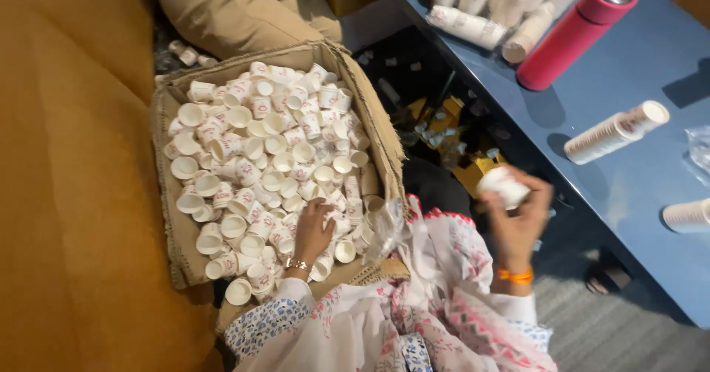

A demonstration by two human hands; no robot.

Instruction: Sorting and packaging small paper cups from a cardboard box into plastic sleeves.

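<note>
A cardboard box (168, 217) on my left holds a heap of several small white paper cups (259, 150) with red print. My left hand (313, 230) reaches down into the near right part of the heap, fingers curled among the cups; whether it grips one is hidden. It wears a gold bracelet. My right hand (518, 213), with an orange band at the wrist, is raised to the right of the box and holds a short stack of white cups (503, 186).
A blue table (636, 157) runs along the right, bearing a red flask (573, 32), lying cup stacks (617, 132), (686, 215) and wrapped cup sleeves (473, 26). A tan cushion (237, 13) lies behind the box. Yellow packets (444, 120) sit on the dark floor.
</note>
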